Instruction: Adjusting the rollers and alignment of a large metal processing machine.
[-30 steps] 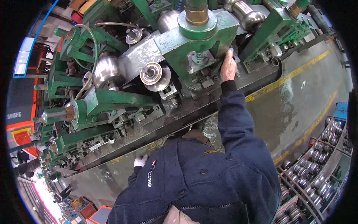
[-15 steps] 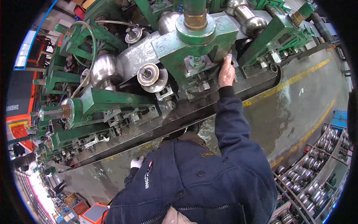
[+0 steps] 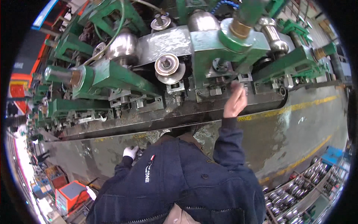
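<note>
My bare right hand (image 3: 235,101) is raised in front of a green roller stand (image 3: 207,48), just short of its lower metal blocks. Its fingertips are smeared by motion, and I see nothing clearly held. Low beside my jacket, my left hand (image 3: 130,152) wears a white glove. Its fingers look curled against a small dark greyish thing (image 3: 140,152) that I cannot make out. Left of the stand, a flanged steel roller (image 3: 167,67) sits on a small bracket. Behind it runs a shiny metal strip (image 3: 164,44), beside a large rounded roller (image 3: 123,48).
More green stands (image 3: 115,80) line the machine to the left. A wrench (image 3: 93,118) lies on the machine bed. Yellow lines (image 3: 298,106) mark the wet floor. Racks of steel rollers (image 3: 283,198) stand at lower right, and an orange box (image 3: 71,196) at lower left.
My right hand has drawn back from the stand toward me. My view has shifted, so the machine sits further right and higher. More of my left hand shows now.
</note>
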A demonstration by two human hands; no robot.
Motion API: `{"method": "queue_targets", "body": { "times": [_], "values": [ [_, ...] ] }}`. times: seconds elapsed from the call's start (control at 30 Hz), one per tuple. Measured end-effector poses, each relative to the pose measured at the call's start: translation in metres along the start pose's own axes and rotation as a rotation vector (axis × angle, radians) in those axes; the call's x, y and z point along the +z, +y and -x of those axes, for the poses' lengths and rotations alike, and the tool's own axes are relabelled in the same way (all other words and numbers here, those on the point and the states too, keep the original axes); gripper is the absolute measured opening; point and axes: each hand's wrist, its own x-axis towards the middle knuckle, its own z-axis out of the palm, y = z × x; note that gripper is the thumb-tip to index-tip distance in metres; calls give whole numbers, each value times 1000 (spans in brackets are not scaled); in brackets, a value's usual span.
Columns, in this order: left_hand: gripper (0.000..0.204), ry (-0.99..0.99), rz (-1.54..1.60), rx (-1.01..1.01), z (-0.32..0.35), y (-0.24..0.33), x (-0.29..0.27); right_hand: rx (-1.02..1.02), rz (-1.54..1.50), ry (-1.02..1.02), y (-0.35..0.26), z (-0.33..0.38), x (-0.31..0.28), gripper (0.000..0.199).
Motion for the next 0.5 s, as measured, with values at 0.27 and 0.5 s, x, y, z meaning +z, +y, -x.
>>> {"method": "queue_targets", "body": {
  "times": [0.27, 0.5],
  "values": [
    [49, -97, 237, -38, 11, 49, -13, -312, 196, -779, -46, 56, 67, 31],
    [46, -75, 231, -55, -20, -16, 32, -758, 813, -954, -54, 51, 106, 48]
  ]
}}
